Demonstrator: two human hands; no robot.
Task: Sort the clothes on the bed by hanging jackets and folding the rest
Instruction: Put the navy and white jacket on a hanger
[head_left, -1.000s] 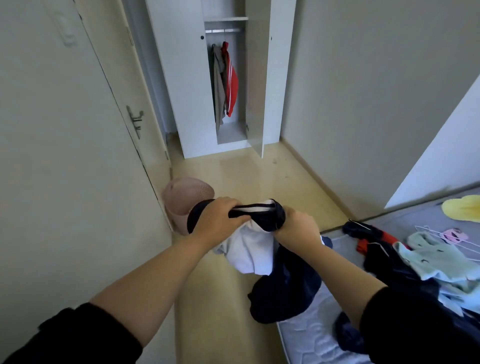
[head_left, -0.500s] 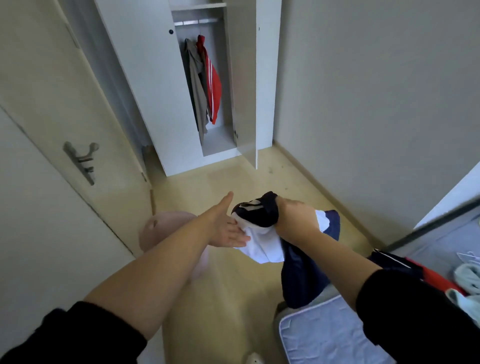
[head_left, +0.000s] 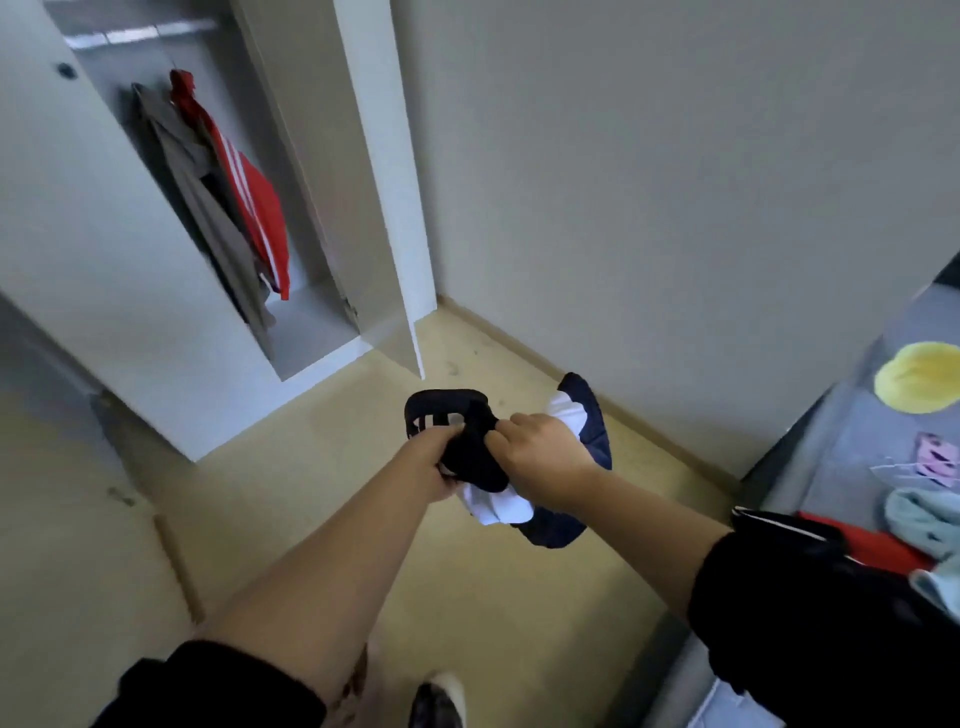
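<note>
A navy and white jacket hangs bunched between both hands above the floor. My left hand grips its dark striped collar end from the left. My right hand grips the dark fabric from the right, close beside the left. In the open white wardrobe at the back left, a red jacket with white stripes and a grey-brown jacket hang from the rail. The grey bed at the right edge carries a yellow garment, a pale green garment and a red and black one.
The wardrobe's open door juts out toward me. A bare wall runs along the right, behind the hands. Yellowish floor lies between me and the wardrobe. A shoe shows at the bottom. A hanger with a pink tag lies on the bed.
My left hand, open half a second ago, has closed on the jacket's collar again. The view has moved nearer the wardrobe and turned, bringing the bed's clothes back in at the right.
</note>
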